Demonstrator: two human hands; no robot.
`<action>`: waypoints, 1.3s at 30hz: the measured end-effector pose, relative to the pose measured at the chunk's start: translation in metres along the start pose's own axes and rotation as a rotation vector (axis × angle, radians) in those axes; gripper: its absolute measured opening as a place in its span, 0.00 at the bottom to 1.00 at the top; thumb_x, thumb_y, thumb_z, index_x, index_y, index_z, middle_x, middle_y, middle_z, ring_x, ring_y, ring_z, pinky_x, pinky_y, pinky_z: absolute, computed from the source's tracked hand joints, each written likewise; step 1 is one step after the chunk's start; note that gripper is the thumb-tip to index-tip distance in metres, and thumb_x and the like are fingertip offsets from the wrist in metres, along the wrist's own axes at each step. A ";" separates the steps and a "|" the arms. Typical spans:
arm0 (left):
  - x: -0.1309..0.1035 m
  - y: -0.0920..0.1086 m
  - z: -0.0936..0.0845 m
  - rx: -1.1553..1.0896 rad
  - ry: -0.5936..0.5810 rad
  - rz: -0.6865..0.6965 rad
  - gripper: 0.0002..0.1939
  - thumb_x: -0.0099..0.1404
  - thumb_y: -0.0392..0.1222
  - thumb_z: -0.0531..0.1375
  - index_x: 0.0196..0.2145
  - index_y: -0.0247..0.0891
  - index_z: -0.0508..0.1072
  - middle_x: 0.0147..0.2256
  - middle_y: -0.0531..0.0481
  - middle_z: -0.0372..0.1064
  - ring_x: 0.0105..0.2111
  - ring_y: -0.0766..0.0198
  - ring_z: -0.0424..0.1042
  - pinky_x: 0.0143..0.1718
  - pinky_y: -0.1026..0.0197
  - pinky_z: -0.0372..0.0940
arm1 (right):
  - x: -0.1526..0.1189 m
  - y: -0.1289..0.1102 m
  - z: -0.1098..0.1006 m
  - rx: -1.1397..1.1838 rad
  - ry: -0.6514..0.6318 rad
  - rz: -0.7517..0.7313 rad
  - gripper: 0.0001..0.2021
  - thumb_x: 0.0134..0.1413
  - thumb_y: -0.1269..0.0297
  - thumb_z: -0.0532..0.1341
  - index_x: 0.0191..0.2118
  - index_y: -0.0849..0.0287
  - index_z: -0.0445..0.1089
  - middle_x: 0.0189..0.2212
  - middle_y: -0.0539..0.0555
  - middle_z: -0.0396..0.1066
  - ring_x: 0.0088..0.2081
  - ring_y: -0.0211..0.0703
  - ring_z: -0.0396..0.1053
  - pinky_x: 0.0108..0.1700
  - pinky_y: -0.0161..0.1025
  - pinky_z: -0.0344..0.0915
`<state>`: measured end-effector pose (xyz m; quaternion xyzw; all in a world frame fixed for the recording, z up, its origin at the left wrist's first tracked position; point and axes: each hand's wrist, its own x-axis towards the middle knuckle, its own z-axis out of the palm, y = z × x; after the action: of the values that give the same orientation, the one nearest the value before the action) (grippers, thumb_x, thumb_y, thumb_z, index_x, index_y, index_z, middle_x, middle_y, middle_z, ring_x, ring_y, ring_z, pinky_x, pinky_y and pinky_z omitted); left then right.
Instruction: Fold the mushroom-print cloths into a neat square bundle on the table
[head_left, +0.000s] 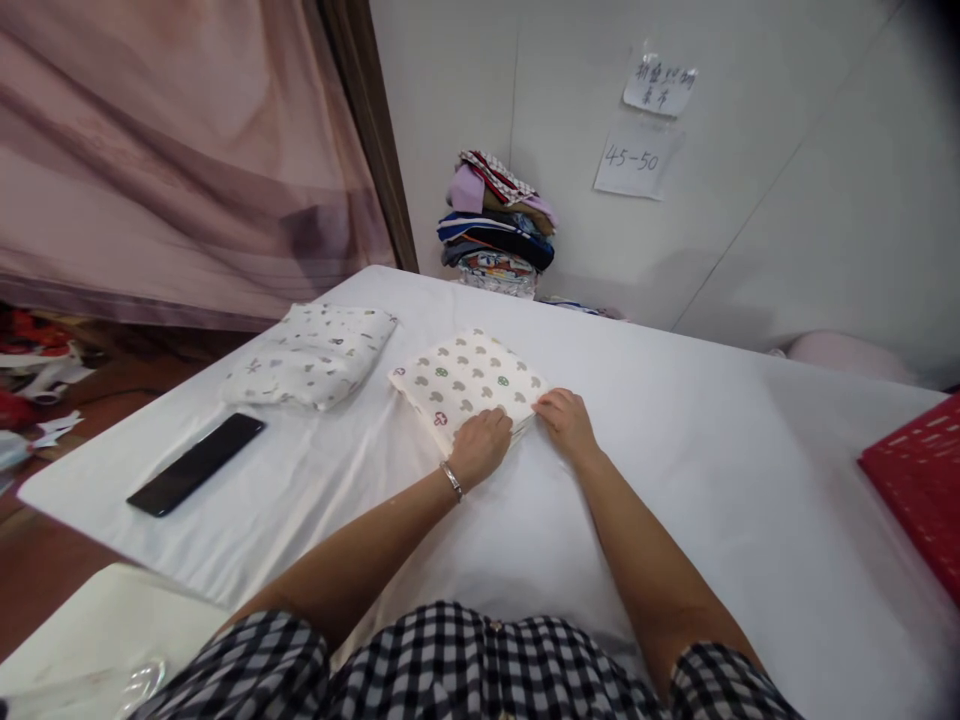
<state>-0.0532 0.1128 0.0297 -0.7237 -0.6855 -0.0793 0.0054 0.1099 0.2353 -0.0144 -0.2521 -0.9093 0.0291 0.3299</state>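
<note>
A cream cloth (472,370) printed with mushrooms lies folded into a thick square in the middle of the white-covered table (675,440). My left hand (481,445), with a bracelet at the wrist, rests on its near edge, fingers curled onto the fabric. At the cloth's right corner my right hand (566,420) pinches the layers between thumb and fingers. The folded layers show along the edge between my two hands. To the left lies a second folded white cloth (311,355) with small scattered prints, apart from both hands.
A black phone (196,465) lies near the table's left side. A red plastic basket (919,490) stands at the right edge. Beyond the far edge rises a stack of folded fabrics (499,225) against the wall. A pink curtain (187,150) hangs at the left.
</note>
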 end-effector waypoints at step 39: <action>-0.031 -0.011 0.020 -0.109 0.303 -0.073 0.08 0.65 0.40 0.52 0.32 0.36 0.69 0.36 0.45 0.66 0.39 0.57 0.63 0.41 0.53 0.57 | 0.079 -0.038 0.063 -0.123 -0.377 0.454 0.28 0.56 0.46 0.51 0.58 0.55 0.60 0.62 0.63 0.49 0.62 0.60 0.44 0.56 0.65 0.43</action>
<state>-0.0630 0.0848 0.0053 -0.6773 -0.6973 -0.2248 0.0666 0.0027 0.2471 -0.0087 -0.4585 -0.8750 0.0930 0.1244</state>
